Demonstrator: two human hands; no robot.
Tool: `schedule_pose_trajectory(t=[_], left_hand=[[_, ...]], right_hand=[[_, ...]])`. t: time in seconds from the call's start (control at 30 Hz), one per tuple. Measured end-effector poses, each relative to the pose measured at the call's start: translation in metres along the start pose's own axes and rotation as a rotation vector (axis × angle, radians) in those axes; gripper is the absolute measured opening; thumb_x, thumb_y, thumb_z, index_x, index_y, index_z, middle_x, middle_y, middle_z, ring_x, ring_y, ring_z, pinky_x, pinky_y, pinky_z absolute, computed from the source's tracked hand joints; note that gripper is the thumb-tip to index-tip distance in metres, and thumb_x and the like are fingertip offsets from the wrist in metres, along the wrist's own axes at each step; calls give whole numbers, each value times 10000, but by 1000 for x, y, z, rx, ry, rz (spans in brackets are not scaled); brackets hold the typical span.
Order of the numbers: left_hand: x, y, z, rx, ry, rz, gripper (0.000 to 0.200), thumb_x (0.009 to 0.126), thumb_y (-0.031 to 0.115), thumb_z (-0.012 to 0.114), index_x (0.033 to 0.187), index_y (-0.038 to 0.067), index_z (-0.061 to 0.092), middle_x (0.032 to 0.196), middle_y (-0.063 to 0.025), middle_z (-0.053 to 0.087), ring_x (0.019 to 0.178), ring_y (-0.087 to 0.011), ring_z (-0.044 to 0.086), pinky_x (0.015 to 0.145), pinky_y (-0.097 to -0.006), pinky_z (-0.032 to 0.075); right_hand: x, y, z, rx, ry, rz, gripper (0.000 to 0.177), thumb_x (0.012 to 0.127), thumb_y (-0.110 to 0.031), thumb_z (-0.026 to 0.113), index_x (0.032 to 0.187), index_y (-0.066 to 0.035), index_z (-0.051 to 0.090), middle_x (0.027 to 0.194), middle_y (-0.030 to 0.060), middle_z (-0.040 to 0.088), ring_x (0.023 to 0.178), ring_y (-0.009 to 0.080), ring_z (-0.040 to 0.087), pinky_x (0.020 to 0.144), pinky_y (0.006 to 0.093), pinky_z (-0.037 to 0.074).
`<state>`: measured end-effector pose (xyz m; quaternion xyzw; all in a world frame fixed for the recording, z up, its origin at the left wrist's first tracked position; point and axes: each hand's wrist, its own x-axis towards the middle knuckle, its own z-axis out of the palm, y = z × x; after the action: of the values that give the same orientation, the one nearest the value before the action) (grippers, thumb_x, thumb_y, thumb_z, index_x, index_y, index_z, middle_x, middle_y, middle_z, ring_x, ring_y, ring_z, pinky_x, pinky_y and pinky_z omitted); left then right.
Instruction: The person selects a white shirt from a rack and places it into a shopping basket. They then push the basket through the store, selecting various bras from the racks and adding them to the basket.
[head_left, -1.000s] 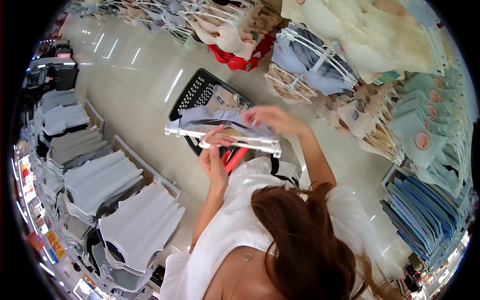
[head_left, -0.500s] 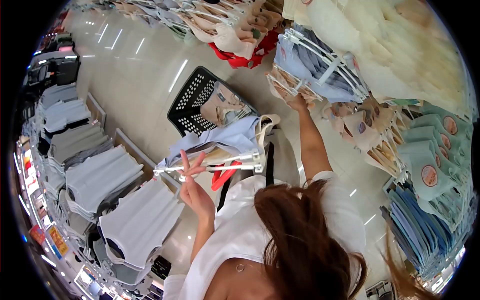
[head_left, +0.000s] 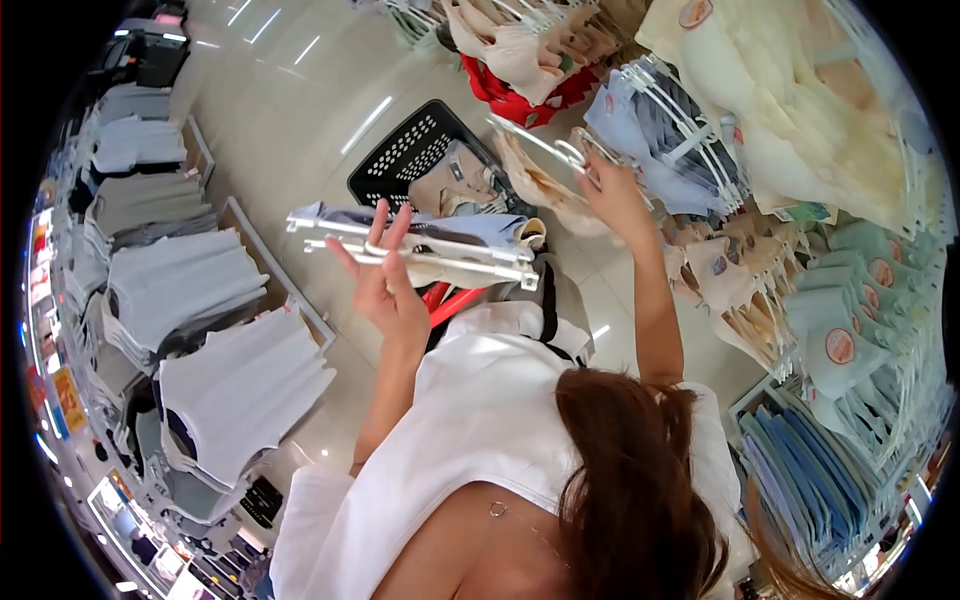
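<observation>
In the head view, my left hand [head_left: 392, 290] carries white plastic hangers [head_left: 450, 258] hooked over its fingers, some fingers stretched out. A light-blue garment [head_left: 480, 229] and a cream one hang from them. My right hand [head_left: 612, 190] grips a white hanger with a beige bra [head_left: 535, 180] on it, out in front of the rack and slightly blurred. Between both hands, farther out, a black perforated basket [head_left: 405, 150] holds beige and grey garments [head_left: 460, 180]. Red handles [head_left: 452, 302] show under the left hand's hangers.
To the right hang light-blue bras [head_left: 625, 120], pale yellow garments [head_left: 790, 110], mint-green bras [head_left: 835, 335] and folded blue items [head_left: 805, 460]. White tops [head_left: 235, 390] hang along the left rack. Beige and red bras [head_left: 520, 95] are at the far end; tiled floor [head_left: 310, 130] lies between.
My right hand has drawn back from the rack, bringing a beige bra on its hanger toward the basket. My left hand and its hangers have tilted and risen slightly.
</observation>
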<state>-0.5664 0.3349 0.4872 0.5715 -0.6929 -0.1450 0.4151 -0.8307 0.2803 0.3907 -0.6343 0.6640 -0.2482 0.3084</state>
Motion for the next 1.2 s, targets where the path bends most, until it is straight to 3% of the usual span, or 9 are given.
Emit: schedule_pose_trajectory(t=[0.07,0.17,0.37,0.57,0.7,0.77,0.9,1.07,1.2], left_hand=[[-2,-3,-3,15,7,8,406,957,213,297,1071,-40,593,1102,-97,617,1179,-261,478,1090,-468,-49],[-2,-11,1,-48,75,119,283,902,128,447,1103,-4,597,1133,-98,603,1171,-263,490,1082,-493,45],[11,-16,2,-186,114,186,350,900,134,454,1205,-28,512,1255,-163,504,1252,-325,383,1078,-469,113],[11,-23,-9,-258,139,133,373,936,186,382,1222,-28,489,1291,-148,476,1283,-302,342,1083,-440,116],[1,-34,-18,-360,175,66,266,886,121,467,1073,-20,592,1129,-141,592,1131,-263,515,1059,-441,190],[-1,-35,-19,-437,221,-3,194,870,118,499,909,12,658,971,-89,666,999,-200,599,1037,-417,234],[-9,-37,-30,-443,240,-82,141,832,117,570,819,25,676,914,-62,681,964,-180,614,1029,-413,232],[-14,-43,-32,-314,340,-41,67,758,89,659,792,34,674,870,-50,688,934,-170,624,1028,-414,224],[-11,-47,-38,-290,363,-12,101,799,88,616,845,16,669,881,-69,684,921,-168,623,1035,-406,221]], right_hand=[[6,-38,-16,56,39,-274,185,818,-152,573,913,5,549,677,163,593,599,314,579,544,366,427],[7,-107,-18,171,-16,-405,170,823,-149,569,916,-7,553,667,154,592,592,308,575,536,363,424],[-4,-182,11,83,-309,-473,201,829,-152,516,853,47,505,706,228,591,661,384,579,606,430,449],[-11,-198,28,52,-553,-504,222,813,-152,506,871,61,486,723,228,589,686,370,578,635,436,441],[-5,-206,41,37,-862,-552,257,770,-185,577,858,55,552,743,208,598,692,346,590,644,400,455],[-7,-203,57,93,-815,-569,256,750,-187,603,856,44,571,749,198,603,688,341,592,637,390,460],[-9,-200,82,232,-791,-425,262,688,-188,667,877,-13,616,751,160,620,671,309,601,623,367,479],[-16,-201,97,253,-558,-577,243,658,-187,674,863,-60,641,742,159,624,681,319,605,638,364,488],[-10,-218,86,108,-625,-542,239,672,-205,669,845,-43,640,739,153,624,672,323,600,640,353,486]])
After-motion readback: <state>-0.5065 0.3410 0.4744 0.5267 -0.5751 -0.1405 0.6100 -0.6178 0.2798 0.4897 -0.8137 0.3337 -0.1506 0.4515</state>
